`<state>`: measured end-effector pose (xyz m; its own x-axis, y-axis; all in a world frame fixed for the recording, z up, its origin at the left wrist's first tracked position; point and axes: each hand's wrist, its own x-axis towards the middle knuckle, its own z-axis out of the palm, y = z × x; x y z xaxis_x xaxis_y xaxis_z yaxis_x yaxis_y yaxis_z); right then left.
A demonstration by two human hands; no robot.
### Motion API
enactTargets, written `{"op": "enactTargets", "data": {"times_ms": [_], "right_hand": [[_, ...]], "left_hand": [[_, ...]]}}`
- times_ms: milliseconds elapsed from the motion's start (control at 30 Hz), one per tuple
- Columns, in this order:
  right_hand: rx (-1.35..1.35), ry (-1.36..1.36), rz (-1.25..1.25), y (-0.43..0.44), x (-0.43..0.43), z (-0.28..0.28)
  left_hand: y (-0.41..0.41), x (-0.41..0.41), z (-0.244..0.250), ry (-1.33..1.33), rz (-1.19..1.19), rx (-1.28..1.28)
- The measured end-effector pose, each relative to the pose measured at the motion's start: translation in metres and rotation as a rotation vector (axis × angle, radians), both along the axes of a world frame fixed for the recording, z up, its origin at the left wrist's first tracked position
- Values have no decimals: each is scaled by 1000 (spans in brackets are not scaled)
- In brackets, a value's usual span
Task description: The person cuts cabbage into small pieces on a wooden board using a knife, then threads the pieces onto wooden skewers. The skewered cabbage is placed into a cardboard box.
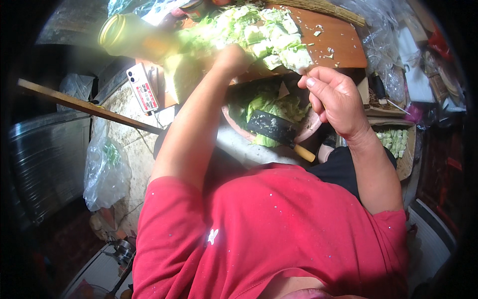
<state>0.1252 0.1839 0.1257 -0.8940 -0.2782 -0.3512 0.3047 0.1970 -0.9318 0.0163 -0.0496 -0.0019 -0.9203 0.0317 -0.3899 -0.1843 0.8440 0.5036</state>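
Chopped cabbage point(257, 33) lies heaped across a reddish-brown wooden board point(338, 43). My left hand point(233, 59) is curled at the heap's near edge, its fingertips hidden, so what it holds cannot be told. On the right, my right hand point(332, 95) pinches what looks like the end of a thin stick point(307, 72) between thumb and forefinger, right beside cabbage pieces. Below the board, a pink basin point(315, 125) holds larger cabbage leaves point(261, 102). A cleaver point(270, 125) with a wooden handle rests across the basin, its blade flecked with cabbage bits.
A glass jar point(114, 35) and a phone point(142, 88) with a cable are at upper left. A wooden strip point(89, 108) and plastic bag point(106, 172) are lower. A straw brush point(321, 9) lies behind; a tray point(410, 153) of cut cabbage is at right.
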Motion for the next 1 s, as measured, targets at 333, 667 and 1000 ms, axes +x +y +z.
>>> {"op": "enactTargets", "data": {"times_ms": [333, 667, 1000], "right_hand": [[-14, -52, 52, -11, 6, -3], [59, 42, 123, -18, 7, -6], [74, 96, 136, -20, 9, 0]], "left_hand": [[-4, 12, -7, -19, 407, 541], [-31, 10, 17, 285, 311, 978], [-30, 18, 21, 439, 241, 778]]}}
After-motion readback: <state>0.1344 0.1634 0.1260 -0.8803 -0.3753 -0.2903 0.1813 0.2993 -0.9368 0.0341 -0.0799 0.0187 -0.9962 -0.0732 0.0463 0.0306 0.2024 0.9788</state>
